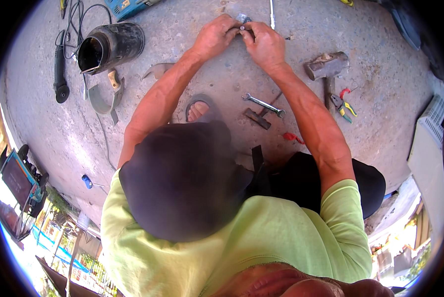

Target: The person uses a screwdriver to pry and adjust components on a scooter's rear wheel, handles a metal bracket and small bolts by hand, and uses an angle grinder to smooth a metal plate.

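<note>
At the top middle, over the concrete floor, my left hand (215,38) and my right hand (267,45) meet with fingertips pinched together. Between them is a small round metal piece (242,28), held by both hands; its exact kind is too small to make out. Just beyond the fingertips shows a grey-blue metal part (243,18), mostly hidden by the hands. A thin pale rod (272,15) lies right beside my right hand. Nearer, between my forearms, a wrench (264,105) rests across the handle of a small hammer (257,119).
Right of my right forearm lie a sledgehammer (327,66) and yellow-green pliers (343,108). To the left are a black cylindrical container (111,47), a black long-bodied tool (60,74) with a cable, and a curved strip (103,101). A blue power tool (128,8) lies at the far edge.
</note>
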`<state>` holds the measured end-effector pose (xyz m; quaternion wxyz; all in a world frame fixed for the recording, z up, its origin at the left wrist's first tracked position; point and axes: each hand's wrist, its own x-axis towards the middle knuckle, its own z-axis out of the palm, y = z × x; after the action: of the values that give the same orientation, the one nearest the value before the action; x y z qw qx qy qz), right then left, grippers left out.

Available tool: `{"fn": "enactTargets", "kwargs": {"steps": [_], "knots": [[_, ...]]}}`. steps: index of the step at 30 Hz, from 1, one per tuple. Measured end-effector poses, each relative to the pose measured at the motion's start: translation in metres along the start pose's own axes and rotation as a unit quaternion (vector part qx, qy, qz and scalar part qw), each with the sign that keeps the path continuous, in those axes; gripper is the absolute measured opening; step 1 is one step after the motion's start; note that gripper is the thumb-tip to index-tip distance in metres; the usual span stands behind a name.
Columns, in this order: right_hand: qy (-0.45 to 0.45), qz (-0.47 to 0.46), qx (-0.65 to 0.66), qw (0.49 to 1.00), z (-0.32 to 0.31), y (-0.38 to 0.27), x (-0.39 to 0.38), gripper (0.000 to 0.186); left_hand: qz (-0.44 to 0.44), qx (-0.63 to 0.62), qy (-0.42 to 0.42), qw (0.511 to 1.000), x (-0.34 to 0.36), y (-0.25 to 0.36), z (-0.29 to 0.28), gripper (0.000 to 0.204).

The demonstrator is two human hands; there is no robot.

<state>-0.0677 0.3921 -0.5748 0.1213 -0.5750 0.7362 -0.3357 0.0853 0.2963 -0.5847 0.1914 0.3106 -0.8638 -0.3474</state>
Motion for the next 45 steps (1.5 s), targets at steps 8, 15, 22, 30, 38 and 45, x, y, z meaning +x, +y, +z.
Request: {"fn": "enactTargets", "kwargs": {"steps": [8, 15, 22, 30, 38, 45], "knots": [[-0.019, -0.017, -0.017, 1.000, -0.004, -0.005, 0.003, 0.017, -0.064, -0.041, 0.018, 0.997, -0.013, 0.016, -0.033, 0.022], [-0.018, -0.020, -0.029, 0.999, -0.003, 0.000, 0.002, 0.016, -0.264, 0.085, 0.105, 0.955, -0.137, 0.032, -0.102, 0.029], [-0.017, -0.025, -0.027, 0.999, -0.001, -0.001, 0.004, 0.015, -0.457, 0.216, -0.003, 0.863, -0.246, 0.025, -0.090, 0.060], [-0.016, -0.026, -0.022, 0.999, -0.001, 0.001, 0.003, 0.015, -0.566, -0.235, 0.006, 0.790, -0.222, 0.007, -0.105, 0.043], [-0.017, -0.019, -0.034, 0.999, -0.004, 0.001, 0.004, 0.016, -0.364, -0.181, -0.029, 0.913, -0.133, 0.086, -0.110, 0.036], [-0.035, -0.021, -0.029, 0.999, -0.003, -0.001, 0.004, 0.019, -0.236, -0.004, -0.077, 0.969, -0.086, 0.096, -0.086, 0.042]]}}
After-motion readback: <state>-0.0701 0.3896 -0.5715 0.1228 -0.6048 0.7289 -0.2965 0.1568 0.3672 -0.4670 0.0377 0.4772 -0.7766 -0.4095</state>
